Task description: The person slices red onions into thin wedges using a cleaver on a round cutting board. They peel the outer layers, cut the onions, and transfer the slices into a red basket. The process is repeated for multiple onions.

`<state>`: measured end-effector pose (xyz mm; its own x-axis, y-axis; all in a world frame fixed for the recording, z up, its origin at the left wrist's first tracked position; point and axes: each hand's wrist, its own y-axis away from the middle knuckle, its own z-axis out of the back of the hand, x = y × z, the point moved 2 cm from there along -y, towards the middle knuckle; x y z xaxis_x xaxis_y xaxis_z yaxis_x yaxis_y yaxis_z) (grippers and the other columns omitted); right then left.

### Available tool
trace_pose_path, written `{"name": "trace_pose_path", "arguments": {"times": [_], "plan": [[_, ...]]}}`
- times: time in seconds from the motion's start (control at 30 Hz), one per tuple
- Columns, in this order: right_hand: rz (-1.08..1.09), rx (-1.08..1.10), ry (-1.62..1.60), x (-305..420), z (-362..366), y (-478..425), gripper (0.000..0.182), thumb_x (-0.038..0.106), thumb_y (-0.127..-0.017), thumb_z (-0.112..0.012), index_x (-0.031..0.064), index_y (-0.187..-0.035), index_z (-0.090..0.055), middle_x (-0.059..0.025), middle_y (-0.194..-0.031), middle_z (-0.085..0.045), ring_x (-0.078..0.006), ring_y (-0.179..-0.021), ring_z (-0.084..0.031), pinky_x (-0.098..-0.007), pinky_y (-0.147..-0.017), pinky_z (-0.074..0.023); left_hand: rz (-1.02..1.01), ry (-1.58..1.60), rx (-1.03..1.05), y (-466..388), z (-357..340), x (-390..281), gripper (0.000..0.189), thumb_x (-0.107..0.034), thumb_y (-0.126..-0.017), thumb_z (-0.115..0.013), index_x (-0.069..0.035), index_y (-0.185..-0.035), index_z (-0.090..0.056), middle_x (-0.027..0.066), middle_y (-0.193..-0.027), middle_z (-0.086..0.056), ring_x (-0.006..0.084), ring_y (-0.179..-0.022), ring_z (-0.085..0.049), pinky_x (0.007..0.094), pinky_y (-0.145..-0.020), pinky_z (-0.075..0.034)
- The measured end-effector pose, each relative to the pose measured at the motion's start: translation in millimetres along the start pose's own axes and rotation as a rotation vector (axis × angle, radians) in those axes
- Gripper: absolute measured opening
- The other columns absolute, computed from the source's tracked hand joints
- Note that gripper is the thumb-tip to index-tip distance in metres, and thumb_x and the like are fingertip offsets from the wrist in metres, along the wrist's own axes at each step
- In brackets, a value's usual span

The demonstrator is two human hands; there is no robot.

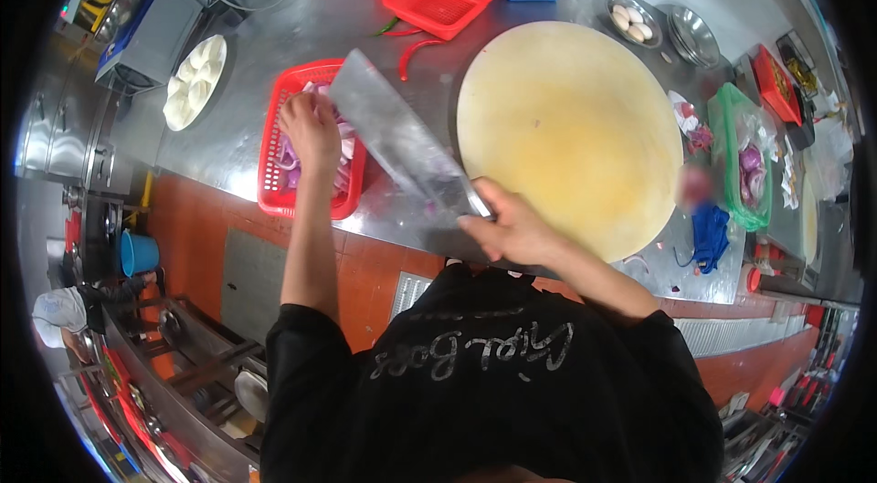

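Observation:
My left hand (pixel 312 130) reaches into a red plastic basket (pixel 266 185) and touches cut purple onion (pixel 289 158) there; its fingertips are partly hidden among the pieces. In my right hand (pixel 510 223) is the handle of a wide cleaver (pixel 394 123), whose blade points up and left, its tip beside the basket's upper rim. Right of the blade lies a large round cutting board (pixel 569 134) with only tiny scraps on it. A green basket (pixel 723 140) at the right holds purple onions (pixel 751 171) in a clear bag.
Red chilies (pixel 411 58) and a red basket (pixel 442 0) lie beyond the cleaver. Eggs (pixel 634 23) in a metal bowl and stacked metal dishes (pixel 693 36) stand at the back right. A white oval plate (pixel 212 93) is left. Another person (pixel 62 318) is at lower left.

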<state>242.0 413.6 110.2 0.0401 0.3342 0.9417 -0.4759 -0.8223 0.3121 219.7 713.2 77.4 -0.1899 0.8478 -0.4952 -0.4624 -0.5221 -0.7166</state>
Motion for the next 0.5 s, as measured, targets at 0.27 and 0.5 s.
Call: {"name": "trace_pose_path", "arguments": {"times": [0.27,0.5], "plan": [[0.416,-0.446,1.285,16,73,25,0.049,0.010,-0.071,-0.068,0.0121,-0.117,-0.049,-0.0098,-0.077,-0.060,-0.0255,-0.066,-0.063,-0.0367,-0.055,-0.0507,-0.287,0.291,0.513,115,-16,-70,0.024,0.001,-0.079,-0.059,-0.001,-0.103,-0.062,0.0144,-0.103,-0.060,0.0311,-0.100,-0.056,0.0377,-0.085,-0.048],[0.396,-0.474,1.389,36,61,1,0.044,0.013,-0.065,-0.074,0.0063,-0.100,-0.048,-0.0085,-0.078,-0.059,-0.0238,-0.069,-0.063,-0.0357,-0.058,-0.0507,-0.560,0.405,0.700,73,41,-151,0.064,-0.037,-0.082,-0.063,-0.001,-0.132,-0.045,0.0183,-0.139,-0.042,0.0330,-0.132,-0.036,0.0501,-0.106,-0.027]]}}
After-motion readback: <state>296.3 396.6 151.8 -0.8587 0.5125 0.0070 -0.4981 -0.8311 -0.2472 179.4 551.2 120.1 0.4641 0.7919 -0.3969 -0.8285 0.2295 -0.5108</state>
